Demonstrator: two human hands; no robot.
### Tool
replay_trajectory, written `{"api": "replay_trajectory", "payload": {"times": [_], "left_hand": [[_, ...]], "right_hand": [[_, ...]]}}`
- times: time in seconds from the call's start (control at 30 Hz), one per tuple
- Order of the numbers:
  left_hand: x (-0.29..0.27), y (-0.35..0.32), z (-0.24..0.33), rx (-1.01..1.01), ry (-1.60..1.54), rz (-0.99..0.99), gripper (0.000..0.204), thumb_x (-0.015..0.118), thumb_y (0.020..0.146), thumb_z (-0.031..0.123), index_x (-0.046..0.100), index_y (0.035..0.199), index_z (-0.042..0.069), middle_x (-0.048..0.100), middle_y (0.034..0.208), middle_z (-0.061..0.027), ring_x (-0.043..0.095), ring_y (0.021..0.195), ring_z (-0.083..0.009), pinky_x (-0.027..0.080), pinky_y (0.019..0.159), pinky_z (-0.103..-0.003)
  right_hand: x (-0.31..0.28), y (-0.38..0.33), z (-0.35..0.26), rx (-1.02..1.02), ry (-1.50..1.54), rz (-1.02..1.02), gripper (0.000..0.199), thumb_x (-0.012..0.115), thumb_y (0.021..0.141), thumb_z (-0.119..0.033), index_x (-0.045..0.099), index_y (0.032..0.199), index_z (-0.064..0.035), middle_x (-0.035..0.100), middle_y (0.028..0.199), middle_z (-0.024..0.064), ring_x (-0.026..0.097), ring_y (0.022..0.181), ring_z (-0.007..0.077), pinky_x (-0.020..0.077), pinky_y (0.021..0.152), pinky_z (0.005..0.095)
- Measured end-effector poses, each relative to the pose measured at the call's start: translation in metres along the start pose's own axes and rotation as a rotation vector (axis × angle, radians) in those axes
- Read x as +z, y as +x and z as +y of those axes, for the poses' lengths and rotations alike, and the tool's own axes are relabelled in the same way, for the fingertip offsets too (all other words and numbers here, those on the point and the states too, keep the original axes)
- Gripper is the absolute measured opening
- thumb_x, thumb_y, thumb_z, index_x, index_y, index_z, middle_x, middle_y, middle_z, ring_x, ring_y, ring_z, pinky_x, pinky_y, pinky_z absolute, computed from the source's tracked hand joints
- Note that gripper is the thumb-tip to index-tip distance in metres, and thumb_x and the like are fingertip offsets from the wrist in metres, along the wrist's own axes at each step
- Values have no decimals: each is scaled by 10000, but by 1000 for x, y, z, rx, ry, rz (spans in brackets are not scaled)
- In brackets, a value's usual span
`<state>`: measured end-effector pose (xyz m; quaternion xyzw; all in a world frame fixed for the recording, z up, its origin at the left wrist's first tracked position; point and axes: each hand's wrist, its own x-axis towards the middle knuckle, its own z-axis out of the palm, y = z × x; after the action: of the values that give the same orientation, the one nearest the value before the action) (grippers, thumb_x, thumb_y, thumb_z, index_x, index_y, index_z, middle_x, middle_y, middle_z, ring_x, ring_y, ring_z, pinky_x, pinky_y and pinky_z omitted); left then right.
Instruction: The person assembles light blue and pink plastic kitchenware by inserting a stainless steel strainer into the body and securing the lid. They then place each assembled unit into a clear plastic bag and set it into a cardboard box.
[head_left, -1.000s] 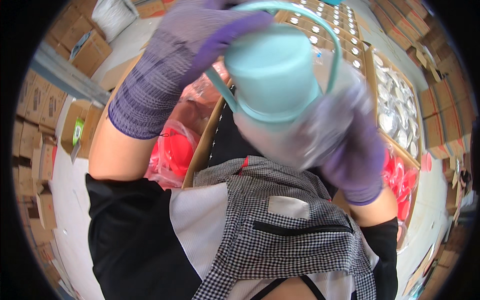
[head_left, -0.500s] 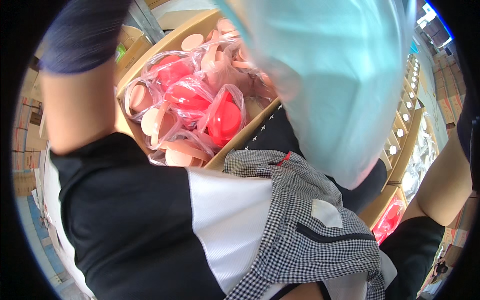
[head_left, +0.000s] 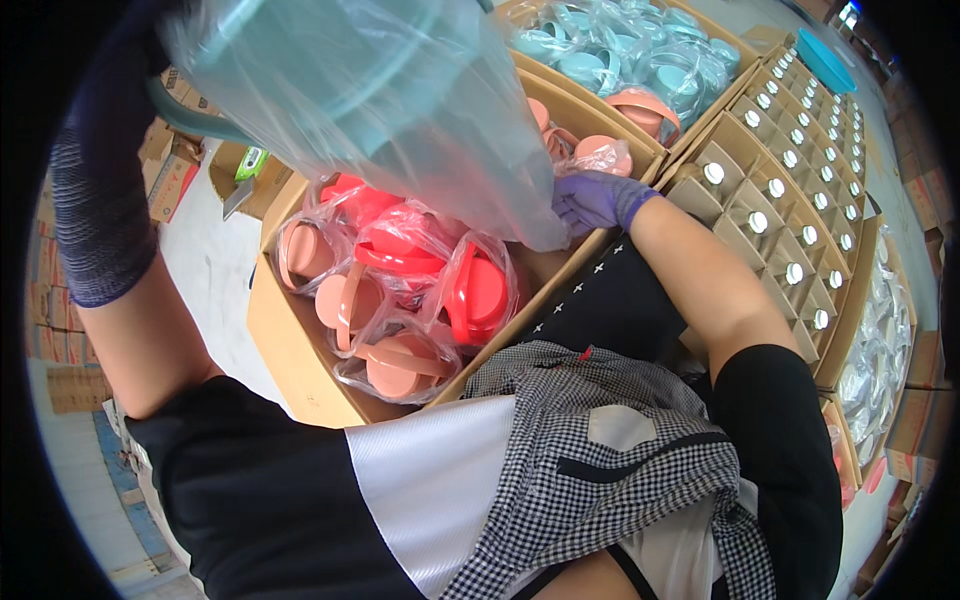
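A large teal jug (head_left: pixel 330 70) in a clear plastic bag (head_left: pixel 500 190) is held up, tilted, over an open cardboard box (head_left: pixel 310 385). My left hand (head_left: pixel 115 60), in a dark purple knit glove, is closed at the jug's curved handle (head_left: pixel 205 122); shade hides most of its fingers. In a purple glove, my right hand (head_left: pixel 595 203) pinches the bag's lower edge at the box's right wall. Inside the box, below the jug, lie bagged red jugs (head_left: pixel 480 300) and bagged pink jugs (head_left: pixel 405 365) with round lids and band handles.
Behind stands a box of bagged teal jugs (head_left: pixel 670 75). At right, a divided carton (head_left: pixel 790 215) holds many white-capped bottles, with a blue basin (head_left: pixel 825 62) beyond. Farther right is a box of clear-wrapped items (head_left: pixel 875 345). A small box with a green packet (head_left: pixel 250 163) stands at left.
The bagged teal jug has moved left. My right hand has come into view from the right and now grips the bag. More of the boxes behind shows.
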<state>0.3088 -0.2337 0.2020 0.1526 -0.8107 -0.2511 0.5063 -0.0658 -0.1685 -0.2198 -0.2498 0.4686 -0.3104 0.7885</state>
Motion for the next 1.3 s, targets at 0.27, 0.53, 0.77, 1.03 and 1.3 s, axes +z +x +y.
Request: {"api": "replay_trajectory", "payload": {"times": [0.27, 0.53, 0.77, 1.03, 1.3], "left_hand": [[-60, 34, -85, -365, -148, -332, 325, 581, 1044, 75, 646, 1342, -38, 672, 1346, -155, 675, 1185, -226, 560, 979, -321], [11, -18, -31, -54, 276, -376, 422, 690, 1001, 46, 599, 1404, -43, 658, 1382, -197, 661, 1247, -291, 529, 1073, -402], [53, -30, 5, 180, -62, -652, 354, 704, 934, 52, 657, 1270, -48, 725, 1192, -183, 726, 1084, -280, 578, 995, -387], [69, -45, -15, -557, -206, -741, 563, 742, 849, 28, 578, 1382, -54, 736, 1157, -144, 737, 995, -249, 591, 939, -375], [166, -135, -107, -16, 8, -1139, 604, 647, 775, 31, 651, 1374, 104, 708, 1239, -187, 699, 1119, -341, 552, 1005, -417]], "right_hand": [[-22, 2, 10, -235, -130, 105, 348, 529, 1055, -267, 653, 1299, -53, 722, 1228, 131, 711, 1074, 260, 586, 887, 410], [22, -39, -9, -514, -164, -191, 408, 464, 1093, -328, 648, 1359, -79, 738, 1179, 108, 724, 1015, 257, 581, 911, 404], [36, -48, -11, -318, -100, -95, 446, 473, 1083, -400, 657, 1342, -88, 741, 1156, 101, 721, 1007, 252, 575, 905, 389], [40, -44, -8, -165, -17, 32, 495, 482, 1071, -482, 668, 1323, -99, 743, 1130, 94, 717, 998, 247, 568, 898, 373], [37, -41, -2, -113, -16, 183, 569, 490, 1031, -624, 690, 1246, -136, 732, 1042, 63, 693, 930, 210, 543, 855, 333]]}}
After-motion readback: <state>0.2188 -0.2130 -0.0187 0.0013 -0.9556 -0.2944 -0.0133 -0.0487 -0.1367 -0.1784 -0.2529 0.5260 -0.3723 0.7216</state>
